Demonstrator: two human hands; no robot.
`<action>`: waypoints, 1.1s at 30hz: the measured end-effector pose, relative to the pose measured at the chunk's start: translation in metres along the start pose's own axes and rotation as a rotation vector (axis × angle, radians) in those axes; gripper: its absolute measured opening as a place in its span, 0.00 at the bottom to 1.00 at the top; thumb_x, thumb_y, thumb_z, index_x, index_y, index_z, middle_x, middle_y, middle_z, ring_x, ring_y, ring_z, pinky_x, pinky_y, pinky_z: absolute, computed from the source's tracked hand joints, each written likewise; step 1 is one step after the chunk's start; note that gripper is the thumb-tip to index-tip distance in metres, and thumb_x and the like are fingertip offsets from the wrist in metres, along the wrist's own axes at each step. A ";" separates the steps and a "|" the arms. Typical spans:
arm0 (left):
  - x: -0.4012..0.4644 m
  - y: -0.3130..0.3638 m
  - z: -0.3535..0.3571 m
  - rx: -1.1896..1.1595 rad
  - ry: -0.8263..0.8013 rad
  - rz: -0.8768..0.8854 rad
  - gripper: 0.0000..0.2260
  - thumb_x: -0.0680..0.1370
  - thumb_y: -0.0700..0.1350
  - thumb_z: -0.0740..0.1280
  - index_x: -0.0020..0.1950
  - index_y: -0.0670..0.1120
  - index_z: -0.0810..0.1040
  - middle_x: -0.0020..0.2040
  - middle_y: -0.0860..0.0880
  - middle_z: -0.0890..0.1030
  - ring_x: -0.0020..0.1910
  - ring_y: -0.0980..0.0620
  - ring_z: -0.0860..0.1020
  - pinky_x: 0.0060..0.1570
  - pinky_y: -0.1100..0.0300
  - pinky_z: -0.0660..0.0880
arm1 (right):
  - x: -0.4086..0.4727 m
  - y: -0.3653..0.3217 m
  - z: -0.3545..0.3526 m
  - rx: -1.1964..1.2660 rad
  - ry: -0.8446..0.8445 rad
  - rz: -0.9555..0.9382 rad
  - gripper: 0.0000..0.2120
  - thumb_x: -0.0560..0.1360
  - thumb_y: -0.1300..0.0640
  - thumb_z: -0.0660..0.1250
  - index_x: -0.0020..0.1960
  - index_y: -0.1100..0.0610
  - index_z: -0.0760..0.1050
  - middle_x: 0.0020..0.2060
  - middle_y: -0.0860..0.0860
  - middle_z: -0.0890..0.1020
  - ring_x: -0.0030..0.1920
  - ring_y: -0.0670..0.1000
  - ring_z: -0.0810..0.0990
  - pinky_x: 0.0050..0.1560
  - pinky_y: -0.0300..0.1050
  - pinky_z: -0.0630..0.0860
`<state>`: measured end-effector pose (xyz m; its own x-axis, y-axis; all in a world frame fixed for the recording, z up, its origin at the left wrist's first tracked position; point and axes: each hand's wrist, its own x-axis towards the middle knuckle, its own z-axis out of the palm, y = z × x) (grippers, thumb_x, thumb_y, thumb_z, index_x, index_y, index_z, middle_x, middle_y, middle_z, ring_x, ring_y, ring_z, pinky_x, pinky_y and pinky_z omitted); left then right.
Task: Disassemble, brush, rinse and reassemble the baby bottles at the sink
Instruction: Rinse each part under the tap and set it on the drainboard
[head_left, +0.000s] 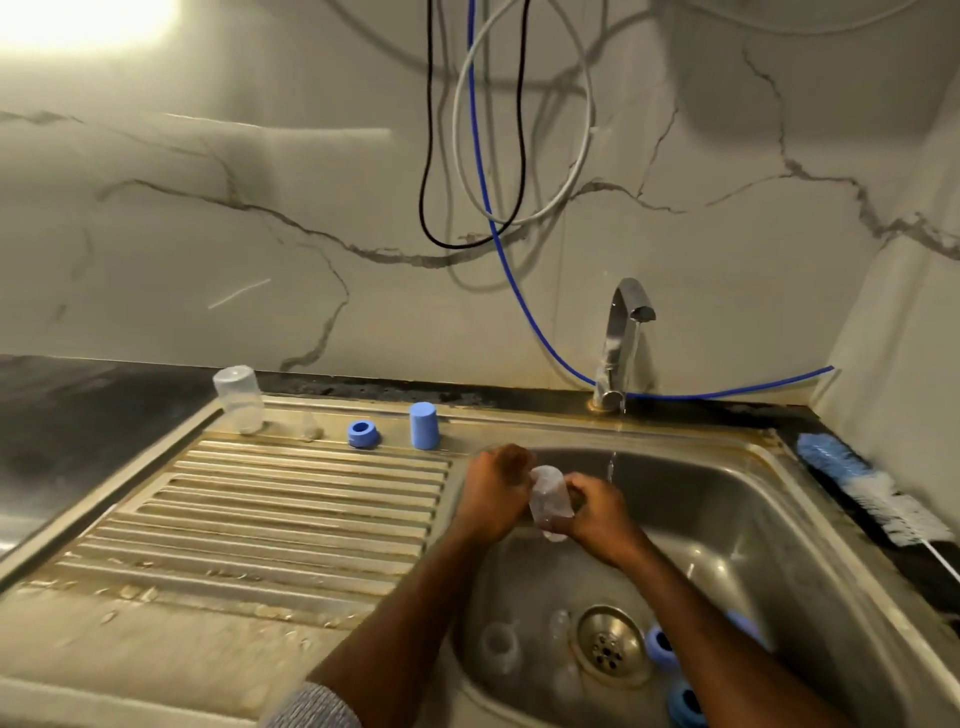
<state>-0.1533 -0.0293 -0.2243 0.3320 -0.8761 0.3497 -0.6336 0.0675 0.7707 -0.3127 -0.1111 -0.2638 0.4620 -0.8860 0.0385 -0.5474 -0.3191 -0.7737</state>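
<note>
- Fingers of my left hand (493, 493) and right hand (597, 514) curl round the bottle (549, 501).
- I hold it left of the tap (621, 343) stream, probably for rinsing.

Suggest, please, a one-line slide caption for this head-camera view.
Both hands, left and right, hold a clear bottle over the sink beside the running tap.

We're in dim, warm light; a blown-out glare burns at top left on the wall (363, 182). Cables (470, 156) cast soft shadows (edges bow with wide-angle distortion), and everything looks slightly soft.
</note>
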 end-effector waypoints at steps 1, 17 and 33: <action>0.001 -0.002 -0.013 0.014 -0.003 -0.011 0.06 0.78 0.44 0.71 0.55 0.48 0.83 0.50 0.53 0.84 0.49 0.59 0.81 0.53 0.62 0.79 | -0.001 -0.005 0.003 -0.036 0.013 -0.034 0.31 0.60 0.36 0.77 0.59 0.45 0.77 0.52 0.44 0.82 0.51 0.45 0.80 0.53 0.49 0.81; -0.022 -0.108 -0.228 0.198 0.210 -0.164 0.02 0.76 0.37 0.73 0.46 0.43 0.85 0.42 0.49 0.85 0.42 0.53 0.82 0.47 0.60 0.78 | 0.012 -0.194 0.105 0.092 0.076 -0.249 0.32 0.66 0.47 0.81 0.66 0.51 0.72 0.53 0.49 0.80 0.48 0.50 0.81 0.46 0.43 0.79; -0.051 -0.212 -0.366 0.338 0.306 -0.374 0.01 0.74 0.40 0.75 0.44 0.45 0.85 0.41 0.49 0.84 0.42 0.53 0.81 0.45 0.61 0.76 | 0.060 -0.338 0.281 0.188 -0.128 -0.298 0.32 0.67 0.53 0.81 0.66 0.52 0.71 0.60 0.53 0.81 0.57 0.53 0.80 0.59 0.55 0.79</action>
<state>0.2199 0.1760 -0.2102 0.7307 -0.6299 0.2635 -0.6055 -0.4195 0.6763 0.0961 0.0381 -0.1782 0.6718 -0.7107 0.2088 -0.2435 -0.4781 -0.8439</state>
